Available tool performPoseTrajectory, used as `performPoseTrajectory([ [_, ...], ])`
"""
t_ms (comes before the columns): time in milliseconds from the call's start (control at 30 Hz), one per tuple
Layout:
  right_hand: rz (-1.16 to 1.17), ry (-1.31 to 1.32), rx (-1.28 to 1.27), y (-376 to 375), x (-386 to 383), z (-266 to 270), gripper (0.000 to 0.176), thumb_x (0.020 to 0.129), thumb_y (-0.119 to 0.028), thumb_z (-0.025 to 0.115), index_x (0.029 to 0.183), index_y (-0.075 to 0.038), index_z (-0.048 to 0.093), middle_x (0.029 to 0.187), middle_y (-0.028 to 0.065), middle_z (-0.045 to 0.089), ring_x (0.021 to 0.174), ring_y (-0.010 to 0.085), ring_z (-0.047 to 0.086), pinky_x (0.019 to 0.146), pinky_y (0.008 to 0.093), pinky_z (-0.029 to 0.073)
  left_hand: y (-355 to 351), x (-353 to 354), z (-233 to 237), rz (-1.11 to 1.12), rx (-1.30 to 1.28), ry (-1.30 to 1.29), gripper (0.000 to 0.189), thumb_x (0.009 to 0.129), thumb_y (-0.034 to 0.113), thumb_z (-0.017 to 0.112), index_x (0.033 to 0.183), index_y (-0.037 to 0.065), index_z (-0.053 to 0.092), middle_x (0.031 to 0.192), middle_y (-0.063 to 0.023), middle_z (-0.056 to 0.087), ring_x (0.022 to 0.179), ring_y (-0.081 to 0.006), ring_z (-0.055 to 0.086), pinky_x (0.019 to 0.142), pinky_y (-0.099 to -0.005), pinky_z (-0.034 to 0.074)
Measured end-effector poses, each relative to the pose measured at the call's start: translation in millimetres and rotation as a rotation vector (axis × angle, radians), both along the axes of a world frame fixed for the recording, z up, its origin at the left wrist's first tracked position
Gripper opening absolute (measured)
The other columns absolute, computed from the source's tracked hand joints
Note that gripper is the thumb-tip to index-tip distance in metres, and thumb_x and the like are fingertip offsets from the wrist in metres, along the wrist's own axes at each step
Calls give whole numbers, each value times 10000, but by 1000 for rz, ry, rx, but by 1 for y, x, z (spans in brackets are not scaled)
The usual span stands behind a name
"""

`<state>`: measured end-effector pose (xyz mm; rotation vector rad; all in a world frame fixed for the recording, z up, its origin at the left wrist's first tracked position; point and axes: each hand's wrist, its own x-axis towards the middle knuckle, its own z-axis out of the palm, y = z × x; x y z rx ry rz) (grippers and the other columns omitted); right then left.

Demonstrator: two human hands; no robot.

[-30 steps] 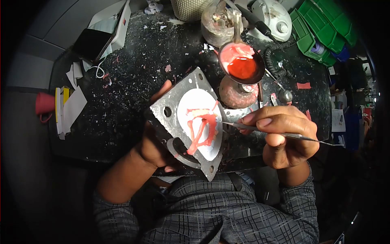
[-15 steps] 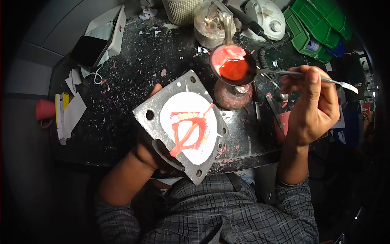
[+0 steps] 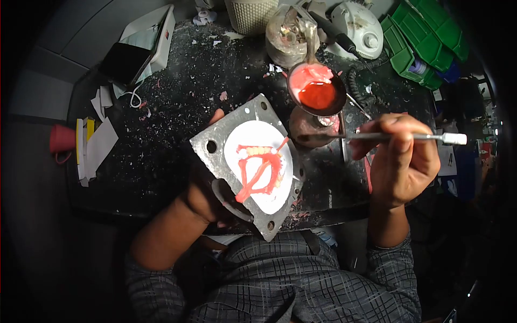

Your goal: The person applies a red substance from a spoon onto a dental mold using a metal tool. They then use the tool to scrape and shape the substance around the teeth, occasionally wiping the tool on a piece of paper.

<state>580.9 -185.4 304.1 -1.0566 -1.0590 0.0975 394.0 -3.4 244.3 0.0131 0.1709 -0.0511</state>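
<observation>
My left hand (image 3: 200, 200) is wrapped round the underside of a grey metal dental flask half (image 3: 219, 162), holding it tilted; most of its fingers are hidden. White plaster (image 3: 265, 205) fills the flask. Pink wax strips (image 3: 243, 171) and a row of teeth (image 3: 257, 151) sit on the plaster. My right hand (image 3: 405, 161) pinches a thin metal wax spatula (image 3: 385, 137), its dark tip pointing left, right of the flask and below the ladle. The ladle (image 3: 341, 97) holds melted red wax (image 3: 316, 96) and a paler pink lump (image 3: 312, 72).
Below the ladle is a round, stained stand (image 3: 308, 129). Behind it are a cluttered jar (image 3: 288, 46), a woven bin (image 3: 250, 16), a white control unit (image 3: 355, 32) and green trays (image 3: 431, 27). A white tray (image 3: 164, 46) and red mug (image 3: 62, 138) are left. Scraps litter the black table (image 3: 177, 102).
My right hand has brought the spatula away from the ladle's rim, down toward me, and levelled it. The flask stays in my left hand, with the view slightly shifted.
</observation>
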Motion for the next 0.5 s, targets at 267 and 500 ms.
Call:
performPoseTrajectory([
  [267, 37, -391, -102, -2, -14, 1, 184, 859, -9, 762, 923, 118, 644, 844, 191, 725, 763, 311, 743, 674, 375, 627, -3, 0, -1, 4, 14, -53, 714, 1022, 615, 365, 1443, 51, 490, 1391, -208, 585, 1227, -367, 610, 1061, -533, 480],
  [500, 60, -389, -163, -5, -15, 1, 176, 850, -5, 772, 933, 111, 669, 850, 177, 729, 778, 300, 744, 681, 361, 620, -5, -2, -4, 38, 8, -92, 703, 1033, 605, 331, 1454, 63, 483, 1395, -192, 588, 1238, -343, 606, 1073, -506, 473],
])
